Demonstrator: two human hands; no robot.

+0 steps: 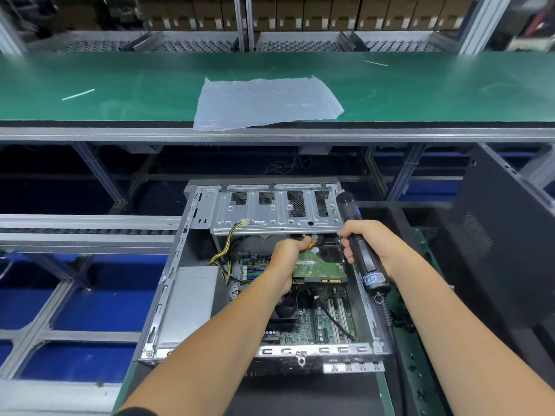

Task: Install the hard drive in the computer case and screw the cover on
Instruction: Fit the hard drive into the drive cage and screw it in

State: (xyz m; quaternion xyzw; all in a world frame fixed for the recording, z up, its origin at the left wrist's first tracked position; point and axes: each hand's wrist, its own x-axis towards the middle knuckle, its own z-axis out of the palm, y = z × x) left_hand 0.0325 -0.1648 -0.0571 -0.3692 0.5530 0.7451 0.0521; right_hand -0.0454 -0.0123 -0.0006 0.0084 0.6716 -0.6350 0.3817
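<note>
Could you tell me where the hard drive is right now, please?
In the head view, the hard drive sits inside the open case, circuit board up, just below the metal drive cage. The left hand grips it; the right hand holds the screwdriver.

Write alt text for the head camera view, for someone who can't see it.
A person's left hand grips a hard drive, green circuit board up, inside an open computer case just below its metal drive cage, while the right hand holds a black electric screwdriver. Beyond, a clear plastic bag lies on a green conveyor belt.
</note>
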